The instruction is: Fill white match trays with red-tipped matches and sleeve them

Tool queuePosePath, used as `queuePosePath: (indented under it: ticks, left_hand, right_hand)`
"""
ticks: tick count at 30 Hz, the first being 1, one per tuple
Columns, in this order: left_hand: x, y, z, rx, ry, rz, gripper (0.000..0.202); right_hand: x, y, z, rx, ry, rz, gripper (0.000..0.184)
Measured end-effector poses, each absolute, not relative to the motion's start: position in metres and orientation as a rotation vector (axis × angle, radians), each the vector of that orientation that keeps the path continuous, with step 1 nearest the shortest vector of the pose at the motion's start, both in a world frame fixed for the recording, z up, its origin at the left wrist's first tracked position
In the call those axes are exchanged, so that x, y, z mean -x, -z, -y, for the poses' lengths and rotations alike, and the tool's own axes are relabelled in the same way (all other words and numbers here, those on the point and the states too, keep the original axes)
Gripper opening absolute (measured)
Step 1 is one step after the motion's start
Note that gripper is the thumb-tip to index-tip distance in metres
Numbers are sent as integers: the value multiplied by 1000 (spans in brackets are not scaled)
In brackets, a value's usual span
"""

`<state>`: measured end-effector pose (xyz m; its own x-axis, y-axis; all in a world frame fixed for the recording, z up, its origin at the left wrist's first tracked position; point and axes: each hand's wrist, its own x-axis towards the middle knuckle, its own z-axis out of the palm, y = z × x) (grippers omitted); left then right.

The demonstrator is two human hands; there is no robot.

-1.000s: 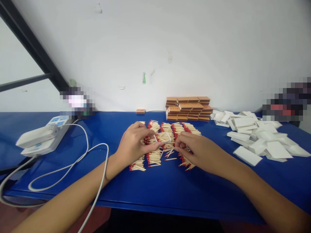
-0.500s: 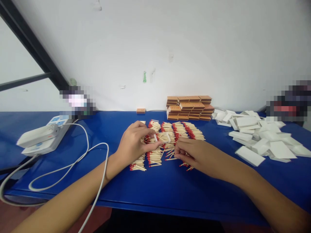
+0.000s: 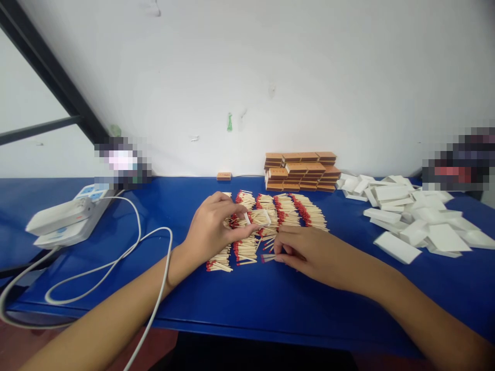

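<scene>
Between the thumb and fingers of my left hand (image 3: 212,221) is a small white matchbox tray (image 3: 266,218), tilted, with some matches lying in it. My right hand (image 3: 309,251) is just to its right and lower, with fingertips pinched on a few matches (image 3: 268,257) that look smeared by motion. Under and around both hands, red-tipped matches (image 3: 246,251) lie on the blue table in several rough columns. Part of these columns is hidden by my hands.
Orange-brown matchboxes (image 3: 301,172) are stacked against the wall, and a single matchbox (image 3: 224,176) stands left of them. White paper trays (image 3: 417,214) are heaped at the right. A power strip (image 3: 69,221) with a white cable (image 3: 170,257) occupies the left; the cable crosses my left forearm.
My right hand has shifted slightly down and toward the left, and matches now show at its fingertips. My left hand and the tray have stayed almost in place.
</scene>
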<state>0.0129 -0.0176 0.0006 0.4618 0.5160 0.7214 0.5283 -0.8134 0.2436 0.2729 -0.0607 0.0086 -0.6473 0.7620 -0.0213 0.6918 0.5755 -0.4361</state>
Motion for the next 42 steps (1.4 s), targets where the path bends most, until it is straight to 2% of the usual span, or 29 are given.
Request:
queuePosePath:
  ticks: [8, 14, 17, 31, 42]
  left_hand:
    - [-12, -1, 17, 2683, 1294, 989, 29]
    - [-14, 1, 17, 2722, 1278, 900, 34]
    - [-17, 3, 18, 2751, 1273, 841, 35]
    - [-24, 4, 24, 2827, 1370, 846, 36]
    - [-22, 2, 25, 2850, 1437, 906, 32]
  right_hand:
    - [-278, -13, 58, 1229, -641, 2632, 16]
    - [-290, -19, 49, 1247, -244, 2339, 23]
    - [-284, -16, 48, 1197, -175, 2328, 22]
    - [-273, -17, 56, 1150, -306, 2373, 18]
    - [-273, -13, 55, 1053, -242, 2305, 14]
